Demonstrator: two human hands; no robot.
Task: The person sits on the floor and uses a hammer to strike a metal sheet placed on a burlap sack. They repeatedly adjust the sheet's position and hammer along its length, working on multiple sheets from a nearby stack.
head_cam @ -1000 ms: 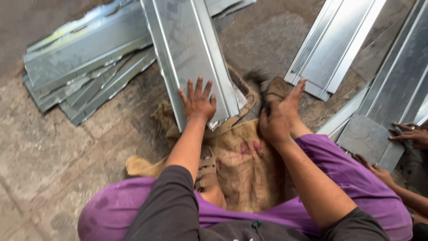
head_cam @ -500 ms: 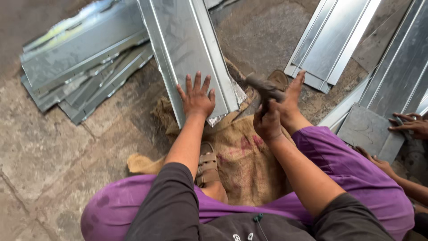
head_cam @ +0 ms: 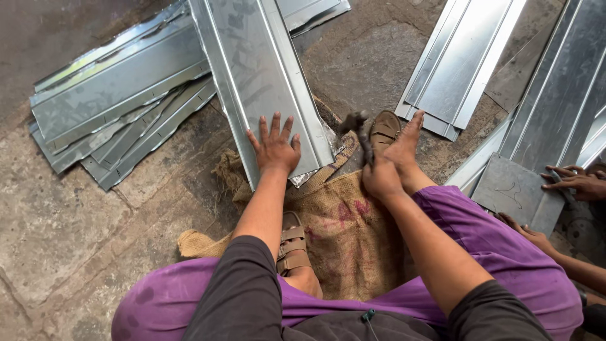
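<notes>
The left hand [head_cam: 275, 146] lies flat with fingers spread, released, pressing on the near end of a long folded metal sheet [head_cam: 259, 76] that runs from the centre of the frame up to the top edge. The right hand [head_cam: 380, 178] is clenched around the handle of a hammer [head_cam: 358, 129], whose dark head hangs just right of the sheet's near corner, centre of the frame. Under both lies a burlap sack [head_cam: 344, 233] on the stone floor [head_cam: 69, 233]. A pile of metal strips [head_cam: 113, 107] fills the upper left. At the right edge, another person's hand [head_cam: 577, 182] rests on a flat metal piece [head_cam: 514, 192].
</notes>
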